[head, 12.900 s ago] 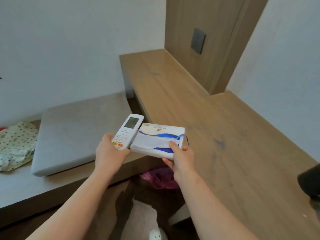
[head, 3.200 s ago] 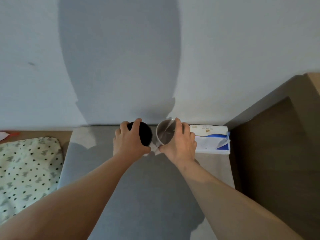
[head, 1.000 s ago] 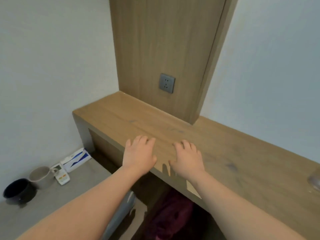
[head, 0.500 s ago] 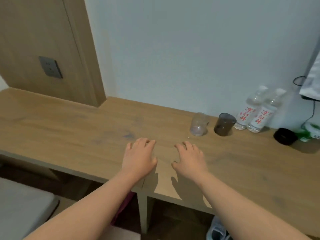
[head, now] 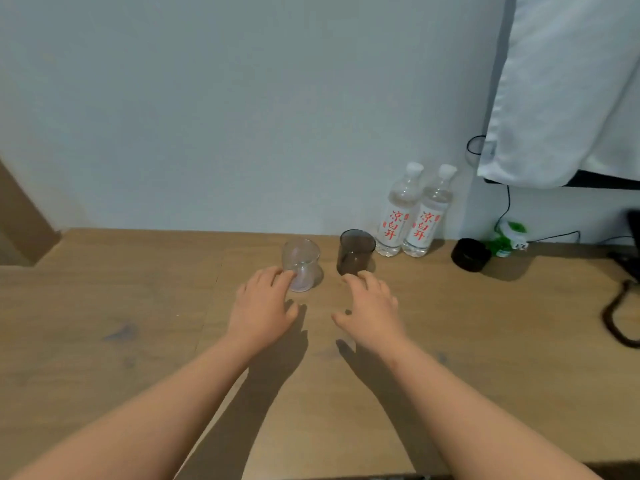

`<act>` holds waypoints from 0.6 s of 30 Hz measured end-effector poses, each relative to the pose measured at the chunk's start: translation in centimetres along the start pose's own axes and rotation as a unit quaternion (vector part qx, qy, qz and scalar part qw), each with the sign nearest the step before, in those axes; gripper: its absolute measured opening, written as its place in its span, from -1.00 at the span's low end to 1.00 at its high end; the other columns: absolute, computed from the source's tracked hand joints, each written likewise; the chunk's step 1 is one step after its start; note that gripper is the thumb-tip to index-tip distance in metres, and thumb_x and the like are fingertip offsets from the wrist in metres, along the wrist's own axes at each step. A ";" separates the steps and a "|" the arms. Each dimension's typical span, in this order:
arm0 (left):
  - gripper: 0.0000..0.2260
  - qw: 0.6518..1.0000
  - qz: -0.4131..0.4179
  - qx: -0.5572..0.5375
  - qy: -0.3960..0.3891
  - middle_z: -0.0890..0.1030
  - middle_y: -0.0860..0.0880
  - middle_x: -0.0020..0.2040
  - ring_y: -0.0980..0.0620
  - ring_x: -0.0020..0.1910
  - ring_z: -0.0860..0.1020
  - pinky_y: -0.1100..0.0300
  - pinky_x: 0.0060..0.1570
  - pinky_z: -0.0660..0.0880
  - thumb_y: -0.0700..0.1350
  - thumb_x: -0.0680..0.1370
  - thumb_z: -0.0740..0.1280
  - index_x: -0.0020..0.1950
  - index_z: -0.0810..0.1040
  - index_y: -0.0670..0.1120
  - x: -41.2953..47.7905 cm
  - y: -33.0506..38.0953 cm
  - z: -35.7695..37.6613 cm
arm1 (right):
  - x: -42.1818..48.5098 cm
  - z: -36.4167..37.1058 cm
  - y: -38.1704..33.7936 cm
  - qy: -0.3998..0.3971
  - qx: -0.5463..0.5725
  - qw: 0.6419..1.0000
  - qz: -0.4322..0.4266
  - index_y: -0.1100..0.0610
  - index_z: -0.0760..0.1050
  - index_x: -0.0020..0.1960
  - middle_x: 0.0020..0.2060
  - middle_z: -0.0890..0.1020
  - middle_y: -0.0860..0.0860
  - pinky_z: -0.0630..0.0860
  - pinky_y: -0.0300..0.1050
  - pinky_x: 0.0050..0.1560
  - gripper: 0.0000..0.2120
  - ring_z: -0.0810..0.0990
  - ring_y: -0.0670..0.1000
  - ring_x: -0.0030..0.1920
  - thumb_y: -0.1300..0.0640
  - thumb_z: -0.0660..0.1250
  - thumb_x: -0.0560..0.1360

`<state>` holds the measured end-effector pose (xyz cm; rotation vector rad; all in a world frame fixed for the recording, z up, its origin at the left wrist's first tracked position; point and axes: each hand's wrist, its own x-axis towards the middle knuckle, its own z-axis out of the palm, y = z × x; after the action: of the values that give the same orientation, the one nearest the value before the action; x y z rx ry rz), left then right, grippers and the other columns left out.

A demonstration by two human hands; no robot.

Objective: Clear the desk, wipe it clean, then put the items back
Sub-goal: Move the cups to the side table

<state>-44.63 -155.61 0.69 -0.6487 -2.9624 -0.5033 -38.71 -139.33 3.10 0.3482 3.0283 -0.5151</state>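
Note:
A clear glass (head: 302,261) and a dark smoked glass (head: 356,251) stand side by side on the wooden desk (head: 104,341) near the wall. My left hand (head: 263,306) reaches out flat, and its fingertips are at the base of the clear glass. My right hand (head: 372,308) is spread open just in front of the dark glass, fingertips close to its foot. Neither hand holds anything.
Two water bottles (head: 410,211) with red lettering stand against the wall right of the glasses. Further right sit a black round lid (head: 470,254), a green-and-white packet (head: 509,239), cables and a dark cord (head: 620,317). A white cloth (head: 568,88) hangs at top right.
My view has swung right along the desk from the socket corner. Both hands have moved forward to the two glasses, which now stand right at my fingertips.

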 end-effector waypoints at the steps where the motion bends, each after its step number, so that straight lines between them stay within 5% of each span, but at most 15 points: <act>1: -0.52 1.000 0.005 -0.006 0.003 0.33 -0.06 0.41 -0.05 0.41 0.26 0.04 0.30 0.27 0.01 0.49 0.29 0.40 0.34 0.00 1.3 0.0 0.2 | 1.0 -0.2 0.4 0.000 0.002 1.000 0.006 0.01 0.18 0.47 0.48 0.18 0.01 0.16 -0.04 0.36 -0.38 0.15 0.08 0.44 -0.03 0.29 0.48; 12: -0.15 0.990 -0.012 -0.020 -0.139 -0.10 -0.08 0.55 -0.09 0.52 -0.03 -0.02 0.42 0.11 0.18 0.40 0.37 0.54 -0.02 0.01 11.3 -0.3 1.5 | 10.0 -0.9 3.3 0.011 0.030 0.995 0.091 -0.01 0.06 0.51 0.53 0.02 0.02 0.14 0.02 0.40 -0.24 0.07 0.13 0.49 -0.09 0.35 0.44; 18: -0.09 0.980 -0.019 -0.057 -0.192 0.11 -0.06 0.50 -0.09 0.45 0.18 0.03 0.36 0.26 0.18 0.35 0.42 0.53 0.02 -0.07 13.0 -1.0 2.3 | 14.1 0.0 3.9 -0.016 0.055 0.993 0.107 0.06 0.02 0.52 0.52 0.04 0.09 0.15 0.06 0.42 -0.09 0.10 0.13 0.49 -0.16 0.44 0.35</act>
<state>-56.85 -150.61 -0.01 -0.7819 -3.3304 -0.6172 -51.50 -132.74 0.63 0.6557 2.8902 -0.6649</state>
